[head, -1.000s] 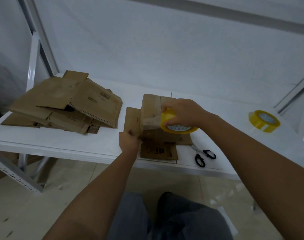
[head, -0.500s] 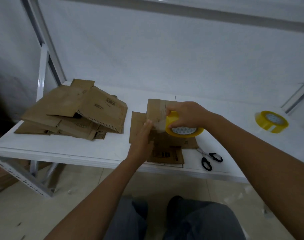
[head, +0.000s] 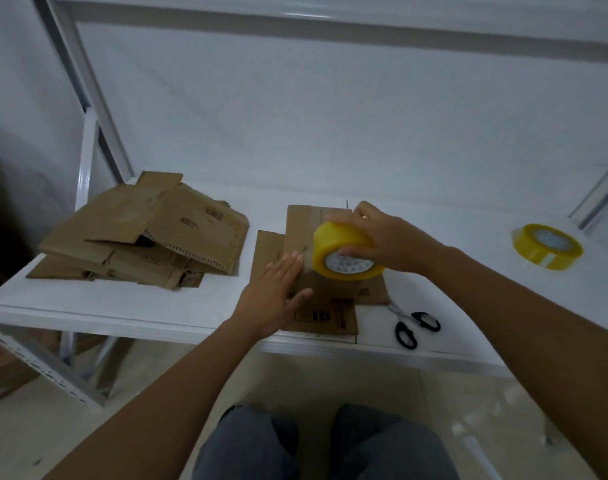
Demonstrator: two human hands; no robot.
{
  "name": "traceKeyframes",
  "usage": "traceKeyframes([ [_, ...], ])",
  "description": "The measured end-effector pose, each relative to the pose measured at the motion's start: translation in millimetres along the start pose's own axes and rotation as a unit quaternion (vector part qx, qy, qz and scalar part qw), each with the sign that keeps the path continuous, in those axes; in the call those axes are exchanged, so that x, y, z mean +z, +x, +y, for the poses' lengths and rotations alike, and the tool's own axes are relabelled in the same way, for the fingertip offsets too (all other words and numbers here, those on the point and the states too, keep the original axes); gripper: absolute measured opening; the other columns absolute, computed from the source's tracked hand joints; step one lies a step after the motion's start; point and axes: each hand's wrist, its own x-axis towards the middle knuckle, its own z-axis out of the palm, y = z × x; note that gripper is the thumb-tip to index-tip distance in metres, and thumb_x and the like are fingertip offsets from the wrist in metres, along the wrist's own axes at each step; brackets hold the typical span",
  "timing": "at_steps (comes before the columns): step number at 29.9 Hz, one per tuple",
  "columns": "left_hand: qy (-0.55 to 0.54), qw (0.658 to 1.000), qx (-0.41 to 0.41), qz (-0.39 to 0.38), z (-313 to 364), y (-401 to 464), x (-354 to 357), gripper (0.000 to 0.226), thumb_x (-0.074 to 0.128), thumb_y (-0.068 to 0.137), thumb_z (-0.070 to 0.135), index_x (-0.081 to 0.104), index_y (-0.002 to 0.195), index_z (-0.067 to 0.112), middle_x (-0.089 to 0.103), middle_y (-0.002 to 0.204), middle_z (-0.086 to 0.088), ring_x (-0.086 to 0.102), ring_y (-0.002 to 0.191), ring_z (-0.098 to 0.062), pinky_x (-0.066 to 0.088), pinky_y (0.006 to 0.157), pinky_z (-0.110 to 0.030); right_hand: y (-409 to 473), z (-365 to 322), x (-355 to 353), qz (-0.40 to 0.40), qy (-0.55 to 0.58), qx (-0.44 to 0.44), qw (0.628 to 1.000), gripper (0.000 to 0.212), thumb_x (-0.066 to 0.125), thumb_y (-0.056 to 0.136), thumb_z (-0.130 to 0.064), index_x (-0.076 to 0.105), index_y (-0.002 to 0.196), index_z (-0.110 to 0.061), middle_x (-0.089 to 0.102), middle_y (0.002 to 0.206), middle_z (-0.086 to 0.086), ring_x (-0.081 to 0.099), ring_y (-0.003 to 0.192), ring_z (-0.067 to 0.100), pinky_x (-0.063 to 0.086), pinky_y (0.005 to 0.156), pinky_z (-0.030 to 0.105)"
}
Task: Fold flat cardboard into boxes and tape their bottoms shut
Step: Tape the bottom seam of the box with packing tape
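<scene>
White table (head: pixel 129 299) w/ cardboard stack (head: pixel 146 233), white walls.

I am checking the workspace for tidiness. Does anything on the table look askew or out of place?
The stack of flat cardboard at the table's left end is untidy, with sheets fanned at different angles and torn, jagged edges. The scissors lie close to the front edge. A spare tape roll sits far right. Nothing is spilled.

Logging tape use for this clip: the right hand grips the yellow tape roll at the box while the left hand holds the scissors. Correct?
Not quite. In the head view the left hand lies flat against the box; the scissors lie untouched on the table. The right hand does grip the yellow tape roll.
</scene>
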Motion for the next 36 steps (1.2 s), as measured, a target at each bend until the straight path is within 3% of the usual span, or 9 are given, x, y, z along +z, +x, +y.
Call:
traceKeyframes([
  [4, 0.014, 1.000, -0.021, -0.009, 8.7, 5.8, -1.2, 0.079, 0.010, 0.091, 0.067, 0.013, 0.153, 0.019, 0.012, 0.160, 0.001, 0.005, 0.147, -0.011, 0.001, 0.119, -0.029, -5.9, 8.4, 16.3, 0.069, 0.115, 0.023, 0.991, 0.057, 0.058, 0.086, -0.049, 0.037, 0.134, -0.030, 0.040, 0.132, -0.001, 0.049, 0.112, 0.021, 0.045, 0.084, 0.033],
  [6, 0.034, 0.999, -0.011, 0.003, 16.9, 12.4, -5.1, 0.078, 0.008, 0.092, 0.068, 0.024, 0.151, 0.019, 0.024, 0.157, 0.000, 0.015, 0.146, -0.013, 0.005, 0.118, -0.030, -3.6, 7.0, 25.8, 0.097, 0.134, 0.023, 0.986, 0.053, 0.058, 0.086, -0.047, 0.039, 0.132, -0.029, 0.041, 0.130, 0.001, 0.048, 0.111, 0.021, 0.042, 0.082, 0.030],
  [10, -0.081, 0.996, 0.022, 0.027, 21.4, 21.7, -7.9, 0.061, 0.016, 0.097, 0.061, 0.043, 0.139, 0.026, 0.049, 0.142, -0.001, 0.041, 0.132, -0.019, 0.033, 0.109, -0.046, -1.7, 10.1, 27.3, 0.111, 0.146, 0.036, 0.982, 0.050, 0.059, 0.087, -0.046, 0.040, 0.131, -0.029, 0.043, 0.128, 0.001, 0.047, 0.112, 0.022, 0.042, 0.083, 0.031],
  [19, -0.113, 0.990, 0.047, 0.062, 13.3, 22.1, 12.0, 0.062, 0.020, 0.098, 0.054, 0.032, 0.147, 0.018, 0.041, 0.148, -0.003, 0.037, 0.136, -0.020, 0.034, 0.108, -0.048, 2.9, 14.3, 29.7, 0.123, 0.207, 0.040, 0.970, 0.046, 0.062, 0.083, -0.050, 0.036, 0.120, -0.040, 0.039, 0.124, -0.006, 0.045, 0.113, 0.019, 0.048, 0.086, 0.038],
  [24, -0.190, 0.979, -0.009, 0.078, 17.4, 28.3, 18.1, 0.056, 0.025, 0.096, 0.054, 0.037, 0.142, 0.026, 0.051, 0.136, -0.006, 0.047, 0.126, -0.027, 0.042, 0.099, -0.052, 3.8, 12.0, 33.4, 0.156, 0.232, 0.047, 0.959, 0.044, 0.065, 0.085, -0.043, 0.039, 0.120, -0.039, 0.042, 0.122, -0.006, 0.046, 0.110, 0.015, 0.045, 0.085, 0.032],
  [30, -0.128, 0.989, 0.035, 0.063, 21.2, 19.3, 13.5, 0.060, 0.023, 0.097, 0.051, 0.032, 0.145, 0.016, 0.044, 0.143, -0.006, 0.042, 0.130, -0.023, 0.040, 0.104, -0.047, 2.4, 9.4, 23.2, 0.118, 0.212, 0.036, 0.969, 0.049, 0.067, 0.084, -0.040, 0.043, 0.127, -0.047, 0.051, 0.114, -0.001, 0.048, 0.104, 0.013, 0.043, 0.084, 0.024],
  [33, -0.072, 0.997, 0.023, 0.034, 20.1, 20.2, 13.0, 0.062, 0.026, 0.100, 0.048, 0.020, 0.151, 0.013, 0.027, 0.155, -0.009, 0.021, 0.145, -0.023, 0.025, 0.116, -0.046, 2.6, 14.8, 3.5, 0.047, 0.139, 0.021, 0.989, 0.052, 0.066, 0.083, -0.044, 0.042, 0.129, -0.049, 0.050, 0.104, -0.006, 0.047, 0.098, 0.012, 0.037, 0.074, 0.019],
  [36, 0.000, 1.000, 0.013, 0.020, 19.3, 16.5, 14.6, 0.065, 0.029, 0.100, 0.043, 0.010, 0.152, 0.009, 0.010, 0.160, -0.008, 0.004, 0.148, -0.019, 0.007, 0.120, -0.033, -6.2, 33.9, -18.8, -0.019, 0.007, 0.019, 1.000, 0.057, 0.062, 0.084, -0.051, 0.040, 0.136, -0.046, 0.045, 0.098, -0.011, 0.046, 0.095, 0.012, 0.032, 0.075, 0.024],
])
